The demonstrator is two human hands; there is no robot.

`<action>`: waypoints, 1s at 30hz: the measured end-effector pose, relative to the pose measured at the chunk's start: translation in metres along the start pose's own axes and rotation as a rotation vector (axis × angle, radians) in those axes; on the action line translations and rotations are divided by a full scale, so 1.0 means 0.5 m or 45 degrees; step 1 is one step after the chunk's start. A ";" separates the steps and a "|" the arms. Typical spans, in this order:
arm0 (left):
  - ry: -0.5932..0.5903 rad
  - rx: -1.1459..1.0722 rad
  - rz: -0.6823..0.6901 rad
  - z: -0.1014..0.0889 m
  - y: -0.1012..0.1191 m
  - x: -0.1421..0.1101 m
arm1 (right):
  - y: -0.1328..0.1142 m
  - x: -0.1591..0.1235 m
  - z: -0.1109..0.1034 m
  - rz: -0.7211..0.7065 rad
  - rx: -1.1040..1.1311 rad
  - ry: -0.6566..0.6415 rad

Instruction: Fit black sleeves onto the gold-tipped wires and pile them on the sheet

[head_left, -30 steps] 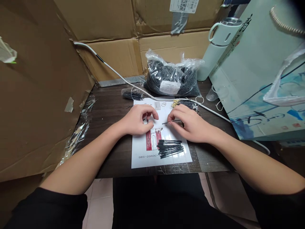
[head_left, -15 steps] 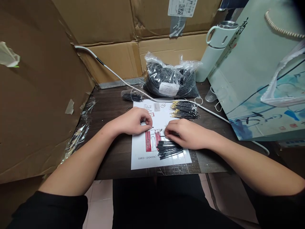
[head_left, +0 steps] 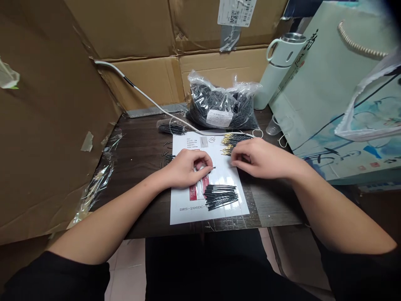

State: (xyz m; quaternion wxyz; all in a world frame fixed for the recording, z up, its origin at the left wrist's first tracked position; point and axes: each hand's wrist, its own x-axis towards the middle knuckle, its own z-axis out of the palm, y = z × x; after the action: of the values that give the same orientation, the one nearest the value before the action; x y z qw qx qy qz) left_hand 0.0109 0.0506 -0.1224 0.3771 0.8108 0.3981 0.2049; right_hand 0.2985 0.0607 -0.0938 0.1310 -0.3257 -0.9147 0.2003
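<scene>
My left hand (head_left: 192, 169) is over the printed sheet (head_left: 184, 215), thumb and forefinger pinched on a small black piece (head_left: 214, 167) whose end sticks out to the right. My right hand (head_left: 258, 158) is at the sheet's right edge, fingers curled with the tips together by the bundle of gold-tipped black pins (head_left: 228, 144). Whether anything is between those fingertips is too small to make out. On the lower part of the sheet lies a row of thin black rods (head_left: 221, 196). Short black pieces (head_left: 169, 159) lie left of the sheet, partly behind my left hand.
A clear bag of black parts (head_left: 222, 104) stands at the back, beside a pale green flask (head_left: 275, 71). A white cable (head_left: 150, 100) crosses the table. A small clear bag of pins (head_left: 171, 126) lies left. Cardboard (head_left: 46, 125) walls the left; a paper bag (head_left: 344, 108) stands right.
My left hand has moved right over the sheet with the small black piece. My right hand has moved up and right, from above the black rods to the gold-tipped pins.
</scene>
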 end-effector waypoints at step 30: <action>0.188 -0.302 -0.171 0.051 -0.013 0.008 | -0.031 0.012 0.036 0.028 0.099 -0.011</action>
State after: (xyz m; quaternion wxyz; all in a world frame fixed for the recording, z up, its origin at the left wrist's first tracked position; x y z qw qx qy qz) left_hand 0.0261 0.0449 -0.1433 0.4526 0.7150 0.4510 0.2838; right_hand 0.2786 0.0484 -0.1020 0.1376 -0.3294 -0.9032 0.2384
